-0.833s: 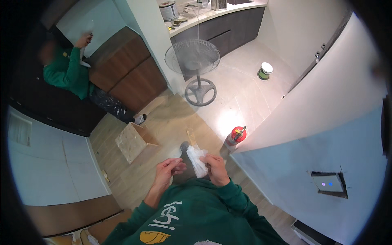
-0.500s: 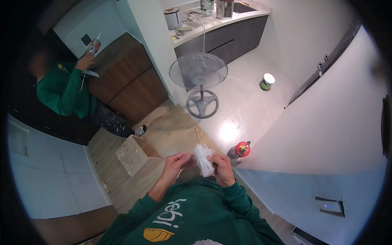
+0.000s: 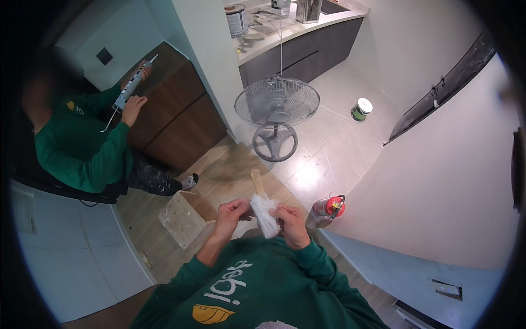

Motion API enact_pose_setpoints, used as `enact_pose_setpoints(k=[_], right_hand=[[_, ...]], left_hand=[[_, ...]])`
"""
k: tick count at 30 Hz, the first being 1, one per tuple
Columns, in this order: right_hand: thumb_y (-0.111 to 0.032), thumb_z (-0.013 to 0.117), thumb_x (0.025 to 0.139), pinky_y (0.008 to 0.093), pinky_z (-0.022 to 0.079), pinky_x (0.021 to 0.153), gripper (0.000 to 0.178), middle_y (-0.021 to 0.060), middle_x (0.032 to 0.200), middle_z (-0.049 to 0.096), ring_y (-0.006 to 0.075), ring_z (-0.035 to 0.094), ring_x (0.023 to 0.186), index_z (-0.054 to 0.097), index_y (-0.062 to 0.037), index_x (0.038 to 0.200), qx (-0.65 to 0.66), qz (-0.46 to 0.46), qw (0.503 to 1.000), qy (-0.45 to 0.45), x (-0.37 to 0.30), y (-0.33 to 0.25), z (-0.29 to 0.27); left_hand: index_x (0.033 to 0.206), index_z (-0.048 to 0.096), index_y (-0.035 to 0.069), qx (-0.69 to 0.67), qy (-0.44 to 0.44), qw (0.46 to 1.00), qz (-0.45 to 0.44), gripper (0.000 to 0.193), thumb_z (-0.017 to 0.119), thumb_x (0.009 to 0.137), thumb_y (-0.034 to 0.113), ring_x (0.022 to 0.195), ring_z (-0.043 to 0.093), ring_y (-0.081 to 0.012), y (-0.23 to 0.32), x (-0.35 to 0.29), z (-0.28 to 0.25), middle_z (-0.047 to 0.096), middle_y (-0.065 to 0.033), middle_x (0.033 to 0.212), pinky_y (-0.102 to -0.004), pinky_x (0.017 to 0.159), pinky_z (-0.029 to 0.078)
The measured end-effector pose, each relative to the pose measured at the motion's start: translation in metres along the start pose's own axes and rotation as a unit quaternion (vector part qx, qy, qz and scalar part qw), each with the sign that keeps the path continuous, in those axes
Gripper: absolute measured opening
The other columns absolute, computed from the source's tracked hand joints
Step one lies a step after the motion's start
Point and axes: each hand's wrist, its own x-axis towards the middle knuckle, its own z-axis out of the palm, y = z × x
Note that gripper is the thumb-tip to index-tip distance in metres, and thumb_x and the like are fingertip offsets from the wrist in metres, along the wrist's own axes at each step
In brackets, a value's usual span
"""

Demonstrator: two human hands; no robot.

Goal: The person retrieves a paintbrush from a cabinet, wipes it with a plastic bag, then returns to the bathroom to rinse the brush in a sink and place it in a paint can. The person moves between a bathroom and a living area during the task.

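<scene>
White wrapping [image 3: 266, 219] up in the hands, left of the fire extinguisher [image 3: 329, 207], a yellowish stick [image 3: 256, 181] poking out of the wrapping! Right hand [image 3: 291, 223], on the extinguisher's side, pinches the wrapping between thumb and fingers. Left hand [image 3: 227, 218], farther from the extinguisher, curls nearly closed; whether it grips anything, I can't tell. Beyond the extinguisher, a white-lidded bucket [image 3: 360, 112].

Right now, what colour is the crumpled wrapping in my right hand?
White. The wrapping shows best in the head view, the only one here.
</scene>
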Motion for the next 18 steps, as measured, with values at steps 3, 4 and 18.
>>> enact_pose_setpoints(k=[3,4,18], right_hand=[[-0.01,0.06,0.085,0.0223,0.04,0.059,0.011,-0.0003,0.073,0.06,0.0067,0.052,0.063,0.066,-0.0005,0.085,-0.006,0.004,1.0,-0.01,0.009,-0.005,0.001],[-0.01,0.06,0.085,0.0222,0.04,0.059,0.011,-0.0005,0.072,0.059,0.0067,0.052,0.062,0.066,-0.0008,0.084,-0.003,0.004,1.0,-0.012,0.013,-0.008,0.002],[-0.015,0.062,0.086,0.0219,0.031,0.057,0.02,-0.004,0.064,0.049,0.0052,0.043,0.06,0.059,-0.0058,0.069,-0.036,0.022,0.997,-0.069,0.042,-0.067,0.005]], left_hand=[[0.107,0.066,-0.001,-0.019,0.008,1.0,0.0,0.023,0.053,0.096,0.014,0.083,0.067,-0.0157,0.004,0.007,-0.002,0.069,-0.0069,0.094,-0.03,0.076,0.054],[0.106,0.066,-0.001,-0.027,0.013,1.0,-0.004,0.023,0.054,0.095,0.015,0.082,0.067,-0.0152,0.004,0.009,0.0,0.069,-0.0065,0.093,-0.0287,0.075,0.053],[0.102,0.066,-0.001,-0.104,0.098,0.989,0.025,0.029,0.049,0.099,0.023,0.076,0.066,-0.0161,0.012,0.01,0.049,0.068,-0.008,0.09,-0.0294,0.071,0.054]])
